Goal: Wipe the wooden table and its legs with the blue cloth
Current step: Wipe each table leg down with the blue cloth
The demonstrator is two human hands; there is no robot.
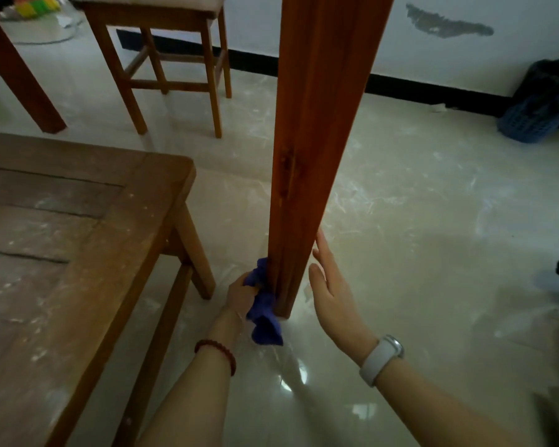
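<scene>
My left hand (241, 293) is clenched around the bunched blue cloth (264, 312), pressing it against the left face of the table leg (307, 150) down near its foot — the loose end of the cloth hangs below my fist toward 6 o'clock, close to the floor (417, 221). My right hand (331, 291) is released and flat, grasping nothing, its fingertips resting against the right edge of the same leg, at about 3 o'clock from the cloth; I take it as steadying me rather than wiping. A bead bracelet (216, 353) sits on my left wrist and a pale watch (383, 358) on my right.

As for progress, I judge I am in the leg part of the job, at the very bottom of this one leg. Whether its upper length or its far faces are clean I cannot tell — the wood looks evenly reddish with a darker knot halfway up, and the light is dim. The tabletop is out of view above me, so I cannot say whether it is done. A second leg (20, 72) stands at 10 o'clock, well apart, and nothing shows its state.

At 9 o'clock, just beside me, a low wooden bench (78, 237) carries pale dusty smears. A wooden stool (162, 53) stands at 11 o'clock, and a blue basket (530, 121) lies by the wall at 2 o'clock.
</scene>
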